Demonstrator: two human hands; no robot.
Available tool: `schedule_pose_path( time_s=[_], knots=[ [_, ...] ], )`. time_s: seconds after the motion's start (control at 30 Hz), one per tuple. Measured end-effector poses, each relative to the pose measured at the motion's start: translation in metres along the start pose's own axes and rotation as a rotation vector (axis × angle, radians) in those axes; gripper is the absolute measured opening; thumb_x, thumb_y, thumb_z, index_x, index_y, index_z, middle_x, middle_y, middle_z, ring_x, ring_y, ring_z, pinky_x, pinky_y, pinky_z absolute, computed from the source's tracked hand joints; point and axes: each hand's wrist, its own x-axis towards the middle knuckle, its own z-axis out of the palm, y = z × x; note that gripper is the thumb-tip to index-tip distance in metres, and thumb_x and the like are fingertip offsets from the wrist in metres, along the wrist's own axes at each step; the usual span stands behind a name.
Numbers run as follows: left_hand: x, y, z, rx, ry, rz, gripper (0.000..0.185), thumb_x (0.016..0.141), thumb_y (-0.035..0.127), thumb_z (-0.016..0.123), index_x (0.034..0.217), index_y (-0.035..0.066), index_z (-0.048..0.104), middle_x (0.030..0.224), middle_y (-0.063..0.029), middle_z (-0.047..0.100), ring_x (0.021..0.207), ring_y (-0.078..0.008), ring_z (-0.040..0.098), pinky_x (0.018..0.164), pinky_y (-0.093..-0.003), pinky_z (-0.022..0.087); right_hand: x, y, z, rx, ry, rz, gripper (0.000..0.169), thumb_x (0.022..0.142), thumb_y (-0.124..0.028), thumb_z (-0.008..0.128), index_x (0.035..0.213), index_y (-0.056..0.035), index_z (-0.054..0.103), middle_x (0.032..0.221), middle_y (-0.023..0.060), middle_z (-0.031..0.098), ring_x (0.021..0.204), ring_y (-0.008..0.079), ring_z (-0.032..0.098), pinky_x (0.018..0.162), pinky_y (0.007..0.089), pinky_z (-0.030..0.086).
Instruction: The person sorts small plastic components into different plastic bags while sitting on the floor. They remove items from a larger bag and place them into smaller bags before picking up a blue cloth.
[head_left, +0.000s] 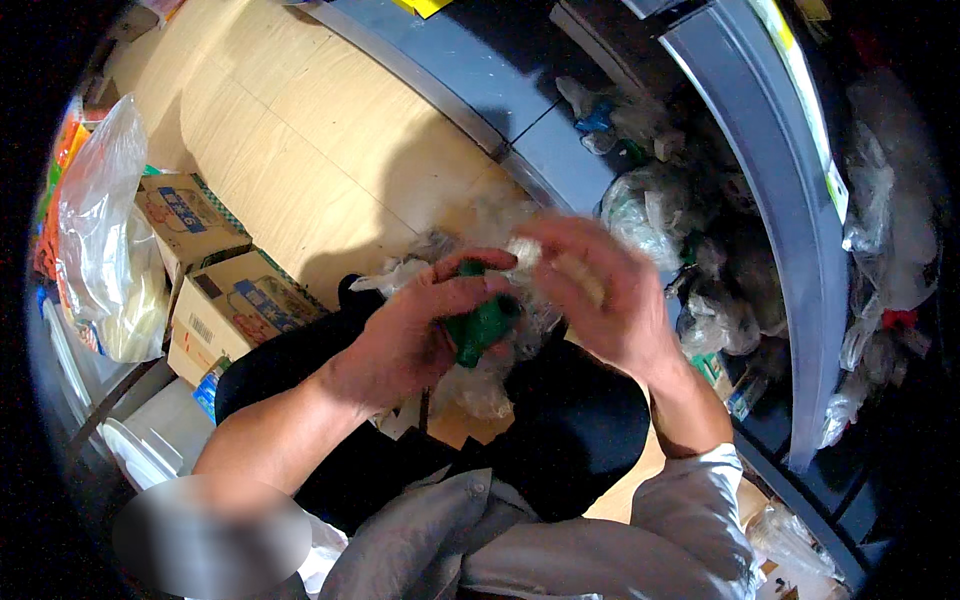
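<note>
My left hand (412, 326) grips a green plastic fitting (480, 330) with a dark round opening facing right. It looks like a pipe fitting, but its exact kind is hard to make out. My right hand (611, 300) is blurred by motion, just right of it. A small white piece (525, 253), also blurred, sits at the right hand's fingertips, close to the left index finger. Below both hands, a crumpled clear plastic bag (476, 390) shows between my dark-clothed knees.
Cardboard cartons (240, 300) stand on the left, with a clear plastic bag (105, 225) beside them. Bagged items (649, 214) fill a dark shelf on the right, behind a curved-looking grey shelf edge (757, 142). Wood-look flooring (300, 112) lies ahead.
</note>
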Motion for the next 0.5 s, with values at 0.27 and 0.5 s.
schedule_pose_path(
  time_s=[0.27, 0.5],
  knots=[
    [-0.004, -0.011, 0.003, 0.008, -0.072, -0.153, 0.054, 0.08, 0.023, 0.07, 0.125, 0.007, 0.045, 0.095, -0.0062, 0.061, 0.081, -0.0151, 0.062, 0.067, -0.0265, 0.052, 0.092, 0.233, -0.012, -0.868, 0.245, 0.256, 0.042, 0.079, -0.016, 0.062, 0.12, -0.0135, 0.054, 0.128, 0.0195, 0.046, 0.119, 0.0377, 0.044, 0.099, 0.0439, 0.038],
    [-0.007, 0.001, 0.01, 0.166, -0.043, -0.167, 0.052, 0.077, 0.013, 0.074, 0.121, 0.007, 0.048, 0.093, -0.0043, 0.062, 0.077, -0.0124, 0.061, 0.065, -0.0258, 0.053, 0.067, 0.228, -0.003, -0.865, 0.068, 0.132, 0.035, 0.078, -0.015, 0.067, 0.108, -0.0051, 0.054, 0.116, 0.0213, 0.048, 0.107, 0.0388, 0.049, 0.089, 0.045, 0.044]
  ],
)
